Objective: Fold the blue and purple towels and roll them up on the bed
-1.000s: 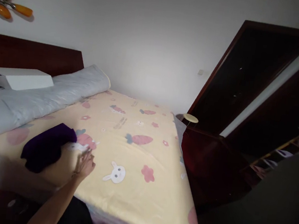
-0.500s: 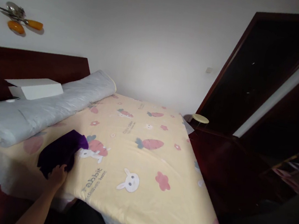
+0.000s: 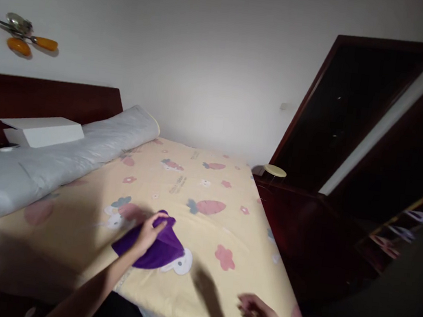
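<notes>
A purple cloth (image 3: 164, 248) lies over the near middle of the bed, partly covering a printed rabbit head. My left hand (image 3: 150, 233) is closed on the upper part of the cloth, its fingers pinching a fold. To the right, over the bed's near edge, my right hand (image 3: 259, 316) hovers apart from the cloth, fingers curved and spread, with nothing in it.
The bed's yellow sheet (image 3: 240, 239) has carrot and rabbit prints. A rolled grey mattress pad (image 3: 60, 160) with a white box (image 3: 50, 133) lies along the headboard (image 3: 45, 99). A round stool (image 3: 274, 171) stands beyond the bed, near a dark door (image 3: 357, 104).
My left hand has moved right with the purple cloth, from near the grey roll to the middle of the near side. My right hand has come into view.
</notes>
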### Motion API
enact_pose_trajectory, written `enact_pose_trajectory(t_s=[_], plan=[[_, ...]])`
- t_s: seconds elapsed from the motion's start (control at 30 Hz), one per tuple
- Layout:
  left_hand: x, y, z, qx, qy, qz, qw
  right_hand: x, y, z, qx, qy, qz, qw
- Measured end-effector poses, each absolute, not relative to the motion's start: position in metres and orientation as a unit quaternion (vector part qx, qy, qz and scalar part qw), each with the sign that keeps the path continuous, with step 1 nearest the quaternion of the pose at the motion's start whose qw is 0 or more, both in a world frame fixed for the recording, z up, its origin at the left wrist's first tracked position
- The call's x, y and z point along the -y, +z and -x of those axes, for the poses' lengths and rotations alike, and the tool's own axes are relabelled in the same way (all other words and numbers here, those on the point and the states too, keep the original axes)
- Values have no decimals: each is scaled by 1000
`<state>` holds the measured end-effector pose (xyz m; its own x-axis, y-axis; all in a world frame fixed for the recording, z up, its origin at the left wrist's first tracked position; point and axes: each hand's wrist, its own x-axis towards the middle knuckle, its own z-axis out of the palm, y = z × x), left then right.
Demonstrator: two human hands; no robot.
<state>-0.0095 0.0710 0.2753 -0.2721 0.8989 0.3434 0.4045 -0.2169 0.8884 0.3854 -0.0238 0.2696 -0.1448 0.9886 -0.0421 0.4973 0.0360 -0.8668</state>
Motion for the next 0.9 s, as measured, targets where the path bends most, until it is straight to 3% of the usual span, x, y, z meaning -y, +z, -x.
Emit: enact_pose_trajectory(t_s=[0.13,0.27,0.43,0.67,0.9], plan=[[-45,264,-72,-470,525,-544,456,-19,279,-297,671,462,431,387],[-34,245,-100,-434,490,-542,527,-44,266,-256,628,434,454,459],[-39,228,-90,-439,473,-548,532,-45,246,-275,601,462,449,473],[-63,213,-49,-557,516,-509,405,-63,233,-327,402,515,503,565],[-78,206,-12,-597,500,-501,378,-71,206,-398,282,464,586,601]])
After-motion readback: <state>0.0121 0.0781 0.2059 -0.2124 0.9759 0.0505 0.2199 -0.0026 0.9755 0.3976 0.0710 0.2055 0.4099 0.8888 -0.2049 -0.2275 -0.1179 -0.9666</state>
